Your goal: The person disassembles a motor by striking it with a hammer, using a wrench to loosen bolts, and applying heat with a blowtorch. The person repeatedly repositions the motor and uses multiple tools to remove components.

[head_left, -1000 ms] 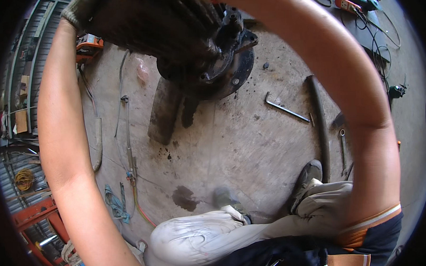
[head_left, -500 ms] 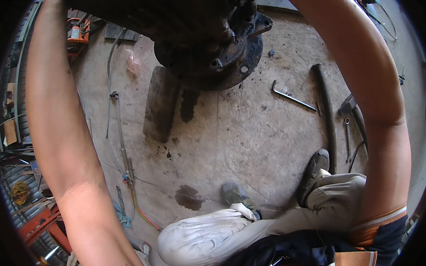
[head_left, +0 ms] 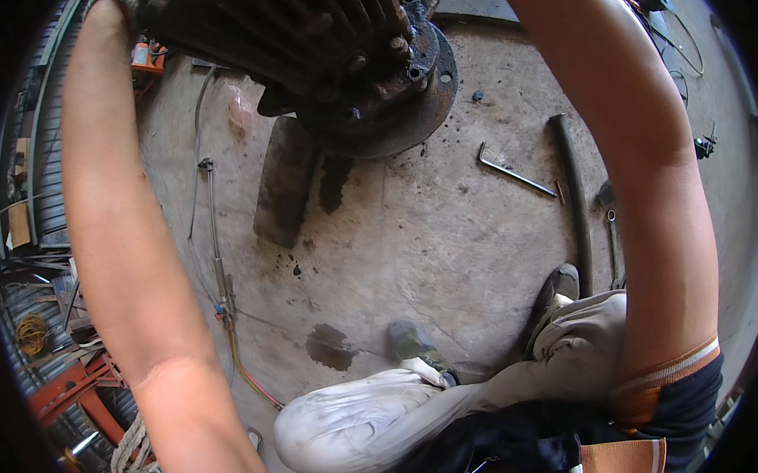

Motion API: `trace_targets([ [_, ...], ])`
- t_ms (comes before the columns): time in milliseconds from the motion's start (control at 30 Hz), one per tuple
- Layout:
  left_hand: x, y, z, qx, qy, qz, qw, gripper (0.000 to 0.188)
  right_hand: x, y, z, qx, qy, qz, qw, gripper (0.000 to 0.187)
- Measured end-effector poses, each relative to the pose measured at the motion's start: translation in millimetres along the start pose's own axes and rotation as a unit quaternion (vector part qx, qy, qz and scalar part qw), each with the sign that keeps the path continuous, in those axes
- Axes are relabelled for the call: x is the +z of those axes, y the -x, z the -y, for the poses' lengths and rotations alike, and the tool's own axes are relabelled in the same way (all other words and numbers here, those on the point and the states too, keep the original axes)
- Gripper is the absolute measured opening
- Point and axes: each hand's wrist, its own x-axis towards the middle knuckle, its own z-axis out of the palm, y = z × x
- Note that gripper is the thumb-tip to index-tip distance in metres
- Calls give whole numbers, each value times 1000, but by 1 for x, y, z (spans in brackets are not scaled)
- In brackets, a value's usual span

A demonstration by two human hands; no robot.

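A dark, greasy finned metal housing (head_left: 303, 37), like a motor or gearbox casing, fills the top middle, its round bolted flange (head_left: 391, 134) lowest. Both my arms reach up past its two sides. Only the knitted glove cuff of my left hand (head_left: 123, 2) shows at the top edge, beside the housing's left end; its fingers are out of sight. My right forearm (head_left: 573, 42) leaves the picture at the top, so the right hand is not seen. Below the flange lies a dark flat slab (head_left: 284, 186) on the concrete floor.
Right of the flange lie an L-shaped hex key (head_left: 518, 175), a dark pipe (head_left: 574, 203) and a wrench (head_left: 612, 235). To the left, a gas torch (head_left: 218, 260) with hoses lies on the floor. Oil stains (head_left: 331, 347) mark the concrete near my legs. Rope (head_left: 133, 450) and red metalwork are at lower left.
The housing has shifted slightly left and tilted in view, showing more fins and bolts. My left arm sits lower, bringing its glove cuff into sight; my right arm has shifted slightly left.
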Motion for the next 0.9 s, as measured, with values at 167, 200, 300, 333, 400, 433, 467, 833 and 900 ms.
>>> trace_targets([
  [167,2,5,-12,-93,-131,-41,986,79,10,-16,-2,30,28,24,999,89],
  [200,4,2,-12,-72,-203,-92,972,82,10,-15,2,30,36,19,999,89],
  [300,-1,-4,-7,-44,-178,-106,977,82,1,-4,24,135,4,27,991,89],
  [333,-4,-4,-1,-63,-161,-117,978,82,-4,3,32,188,-16,37,981,89],
  [400,-17,-3,13,-82,-118,-79,986,82,-14,28,46,70,-40,83,993,88],
  [433,-27,-10,20,-79,-89,-29,992,82,-16,39,54,47,-4,96,994,88],
  [467,-36,-17,29,-72,-58,23,995,82,-18,47,61,22,34,107,993,87],
  [833,-97,-54,103,-134,-61,-49,988,73,8,50,54,-65,102,-29,992,49],
  [900,-87,-45,93,-138,-86,-72,984,75,5,46,51,-52,93,-12,994,49],
])
